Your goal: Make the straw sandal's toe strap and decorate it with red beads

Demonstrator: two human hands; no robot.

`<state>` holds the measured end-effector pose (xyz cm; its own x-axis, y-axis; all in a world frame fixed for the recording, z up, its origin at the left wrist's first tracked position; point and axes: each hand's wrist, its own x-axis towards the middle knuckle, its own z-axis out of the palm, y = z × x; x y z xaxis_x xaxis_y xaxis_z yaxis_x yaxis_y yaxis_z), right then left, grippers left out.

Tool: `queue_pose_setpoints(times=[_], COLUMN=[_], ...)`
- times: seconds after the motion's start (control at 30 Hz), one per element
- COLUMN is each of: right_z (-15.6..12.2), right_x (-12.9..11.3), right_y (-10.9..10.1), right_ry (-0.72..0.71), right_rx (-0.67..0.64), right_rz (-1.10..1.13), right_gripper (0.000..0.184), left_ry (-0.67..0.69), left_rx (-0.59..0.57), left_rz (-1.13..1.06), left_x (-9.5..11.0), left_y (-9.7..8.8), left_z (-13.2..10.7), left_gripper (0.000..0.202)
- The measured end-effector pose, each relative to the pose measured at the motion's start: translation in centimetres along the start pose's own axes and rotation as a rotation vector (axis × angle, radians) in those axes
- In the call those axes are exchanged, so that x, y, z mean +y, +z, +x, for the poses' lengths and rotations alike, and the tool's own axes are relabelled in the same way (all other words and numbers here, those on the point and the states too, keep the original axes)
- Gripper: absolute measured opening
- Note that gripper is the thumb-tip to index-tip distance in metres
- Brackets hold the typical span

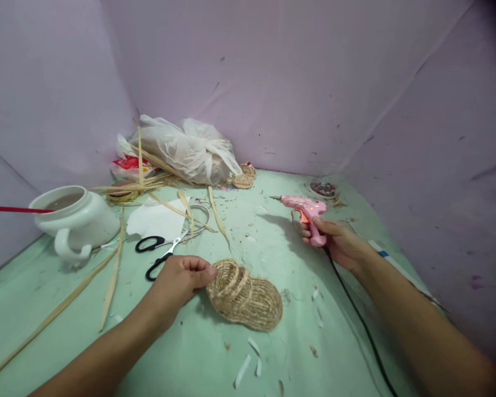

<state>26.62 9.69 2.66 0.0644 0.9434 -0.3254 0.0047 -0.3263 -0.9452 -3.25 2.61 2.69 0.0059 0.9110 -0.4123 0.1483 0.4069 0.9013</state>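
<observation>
A small woven straw slipper [258, 300], with braided bands across one end, is in front of me on the pale green surface. My left hand [186, 281] pinches its left end between thumb and fingers. In my right hand [337, 237] is a pink glue gun [303, 205], held up to the right of the slipper. Its nozzle points left, a light glows orange near the trigger, and a black cord [361, 317] trails from the handle toward me. Black-handled scissors [165, 253] lie just beyond my left hand.
At left stands a white mug-like pot [80, 220] with a red stick [16, 209] in it. Long straw strips [66, 300] and white paper [157, 219] lie around. A white plastic bag [186, 149] rests at the back wall, near a small woven piece [243, 179] and a dish of beads [323, 189].
</observation>
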Motion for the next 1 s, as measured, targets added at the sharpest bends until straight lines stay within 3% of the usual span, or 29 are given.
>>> queue_pose_setpoints(times=[0.13,0.23,0.27,0.3,0.37,0.43,0.47,0.53,0.6,0.83,1.0], right_z=[0.5,-2.0,-3.3,-4.8,-7.4,-9.3,-9.8,-10.0,-9.8,-9.3,-9.3], right_x=[-0.2,-0.5,-0.4,-0.1,1.0,2.5,3.2,4.4,5.1,5.7,5.8], right_y=[0.7,1.8,2.5,3.4,5.4,7.5,8.4,9.6,10.2,10.3,11.0], right_ry=[-0.059,-0.129,-0.193,-0.367,-0.65,-0.771,-0.794,-0.785,-0.735,-0.688,-0.669], right_rx=[0.123,0.214,0.255,0.308,0.192,0.028,0.028,0.042,0.031,-0.061,-0.053], right_rz=[-0.225,-0.384,-0.438,-0.595,-0.762,-0.805,-0.818,-0.858,-0.875,-0.779,-0.778], right_gripper=[0.017,0.02,0.013,0.006,0.014,0.015,0.015,0.015,0.014,0.019,0.016], left_ry=[-0.021,0.075,0.101,0.129,0.208,0.339,0.417,0.543,0.585,0.436,0.488], left_rx=[0.015,0.019,0.034,0.066,0.156,0.19,0.169,0.088,0.014,-0.044,-0.033], left_rz=[0.08,0.387,0.53,0.674,0.898,0.952,0.926,0.832,0.771,0.829,0.83], left_x=[-0.7,-0.7,-0.6,-0.5,-0.4,-0.6,-0.8,-1.3,-1.7,-1.6,-2.0], left_y=[-0.3,-0.5,-0.6,-0.7,-0.9,-1.0,-1.1,-1.1,-1.1,-0.8,-0.5], left_z=[1.0,0.8,0.6,0.3,-0.2,-0.4,-0.3,0.0,0.3,-0.2,-0.5], left_gripper=[0.023,0.025,0.027,0.028,0.027,0.022,0.023,0.025,0.024,0.012,0.01])
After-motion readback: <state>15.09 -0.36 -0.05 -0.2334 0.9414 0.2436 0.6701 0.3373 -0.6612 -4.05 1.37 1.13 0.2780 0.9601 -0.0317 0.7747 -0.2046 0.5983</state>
